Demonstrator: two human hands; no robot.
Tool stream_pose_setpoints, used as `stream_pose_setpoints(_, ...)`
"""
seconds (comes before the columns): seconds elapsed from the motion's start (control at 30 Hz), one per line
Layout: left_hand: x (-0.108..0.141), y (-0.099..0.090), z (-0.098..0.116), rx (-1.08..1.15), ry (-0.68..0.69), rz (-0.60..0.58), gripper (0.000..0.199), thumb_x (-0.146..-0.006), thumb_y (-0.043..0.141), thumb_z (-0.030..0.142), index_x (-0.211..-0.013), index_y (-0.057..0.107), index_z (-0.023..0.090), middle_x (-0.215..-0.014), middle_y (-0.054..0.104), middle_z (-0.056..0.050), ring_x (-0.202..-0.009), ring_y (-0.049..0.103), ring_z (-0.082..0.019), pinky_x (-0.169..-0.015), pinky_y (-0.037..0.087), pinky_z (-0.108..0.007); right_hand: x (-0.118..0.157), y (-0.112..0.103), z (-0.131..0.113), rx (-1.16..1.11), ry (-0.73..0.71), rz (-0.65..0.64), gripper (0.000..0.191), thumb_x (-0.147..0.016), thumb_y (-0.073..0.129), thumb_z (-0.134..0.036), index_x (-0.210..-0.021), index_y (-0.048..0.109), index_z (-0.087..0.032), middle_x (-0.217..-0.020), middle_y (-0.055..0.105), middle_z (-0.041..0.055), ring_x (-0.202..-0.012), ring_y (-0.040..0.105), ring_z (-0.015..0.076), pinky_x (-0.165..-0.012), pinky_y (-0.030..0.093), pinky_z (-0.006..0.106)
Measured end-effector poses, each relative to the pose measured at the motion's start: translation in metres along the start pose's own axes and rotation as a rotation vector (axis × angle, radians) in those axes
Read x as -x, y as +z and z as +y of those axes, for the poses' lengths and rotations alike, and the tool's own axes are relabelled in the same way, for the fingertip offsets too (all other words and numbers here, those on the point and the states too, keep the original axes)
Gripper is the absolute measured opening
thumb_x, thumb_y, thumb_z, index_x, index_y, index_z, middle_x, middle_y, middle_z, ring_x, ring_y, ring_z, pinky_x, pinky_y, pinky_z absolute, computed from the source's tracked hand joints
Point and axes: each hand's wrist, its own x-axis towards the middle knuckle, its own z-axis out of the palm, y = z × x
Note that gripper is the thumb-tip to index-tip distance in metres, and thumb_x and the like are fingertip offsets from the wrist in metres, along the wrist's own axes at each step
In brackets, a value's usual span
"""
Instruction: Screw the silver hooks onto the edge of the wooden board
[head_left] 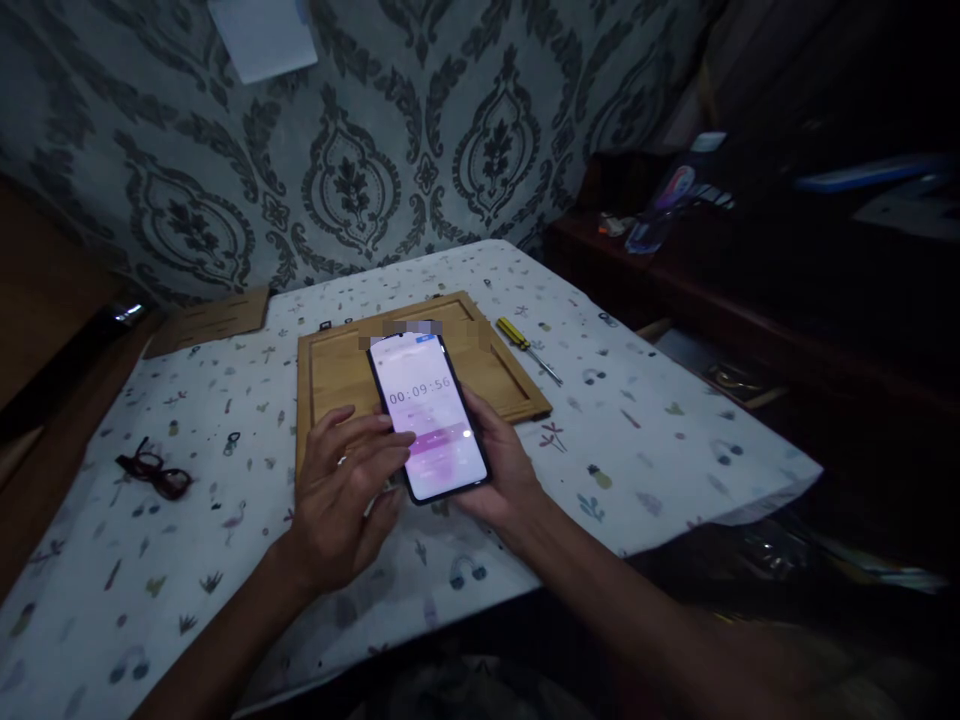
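Observation:
A smartphone [431,425] with a bright pinkish screen shows the digits 00:09:56. My right hand [502,465] is wrapped round its right side and back, holding it above the table. At the phone's left edge is my left hand [341,500], fingers stretched out and slightly bent, the tips over or touching the screen's lower half. Beneath and behind the phone lies a wooden cabinet door panel [337,370] with a raised frame, partly covered by the phone and both hands. A screwdriver [517,338] with a yellow and black handle rests right of the panel.
The table has a white patterned cloth [637,480]. Dark-framed glasses [155,470] lie at the left, and a flat brown cardboard piece [210,322] at the back left. A bottle [671,195] stands on a dark red surface at right. A patterned wall [420,150] bounds the far side.

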Motion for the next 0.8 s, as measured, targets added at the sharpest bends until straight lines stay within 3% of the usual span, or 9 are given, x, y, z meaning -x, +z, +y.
stream_pose_setpoints(0.3,0.008,0.004,-0.001,-0.031,0.006,0.043,0.025,-0.085,0.053,0.010,-0.109,0.055,0.018,-0.100,0.073,-0.010,-0.104,0.059,-0.023,-0.099,0.043,-0.050,-0.001,0.004,-0.001,0.043,0.022,-0.059,0.043,-0.097,0.040,-0.039,-0.117,0.064,-0.010,-0.106,0.075,0.0141,-0.106,0.068,0.0270,-0.100,0.047,0.048)
stream_pose_setpoints(0.57,0.006,0.007,-0.001,-0.105,0.046,0.033,0.020,-0.087,0.054,0.011,-0.106,0.056,0.016,-0.101,0.074,-0.010,-0.104,0.059,-0.023,-0.098,0.043,-0.050,0.001,0.003,-0.001,0.065,0.004,0.012,0.039,-0.096,0.042,-0.038,-0.112,0.067,-0.013,-0.102,0.076,0.0114,-0.108,0.067,0.0263,-0.103,0.044,0.048)
stream_pose_setpoints(0.8,0.004,0.012,0.004,-0.145,0.121,0.044,0.014,-0.087,0.056,0.011,-0.100,0.059,0.014,-0.097,0.075,-0.011,-0.099,0.062,-0.023,-0.095,0.045,-0.048,-0.001,0.001,0.000,0.036,0.010,-0.054,0.048,-0.099,0.033,-0.043,-0.118,0.064,-0.011,-0.106,0.075,0.0135,-0.108,0.066,0.0263,-0.102,0.045,0.050)
